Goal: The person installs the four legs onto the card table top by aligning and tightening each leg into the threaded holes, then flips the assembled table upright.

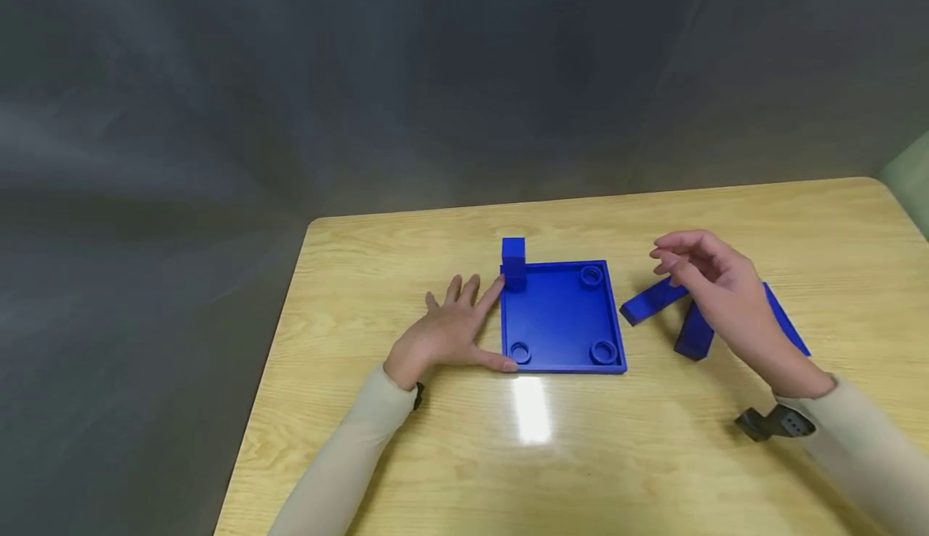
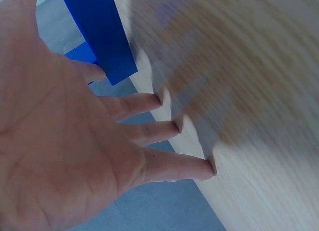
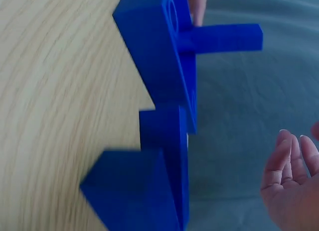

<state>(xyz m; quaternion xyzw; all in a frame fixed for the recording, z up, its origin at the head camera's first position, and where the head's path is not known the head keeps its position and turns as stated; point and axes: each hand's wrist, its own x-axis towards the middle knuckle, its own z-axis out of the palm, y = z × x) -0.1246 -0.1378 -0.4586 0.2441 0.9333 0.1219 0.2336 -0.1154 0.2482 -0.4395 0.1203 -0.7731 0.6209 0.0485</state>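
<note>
A square blue tray-like base (image 1: 562,318) with a raised rim lies on the table; round sockets show in three of its corners. From its far left corner a blue square post (image 1: 514,258) stands upright. My left hand (image 1: 450,332) is spread at the base's left side, thumb and index finger touching its edge, the other fingertips on the tabletop in the left wrist view. My right hand (image 1: 718,290) hovers with bent, loose fingers and nothing between them. Below it lie two loose blue posts, one nearer the base (image 1: 649,302) and one partly hidden (image 1: 694,334).
A flat blue piece (image 1: 786,320) lies right of the loose posts, mostly hidden behind the right hand. The light wood table (image 1: 581,447) ends at a far edge against a dark grey sheet (image 1: 508,76).
</note>
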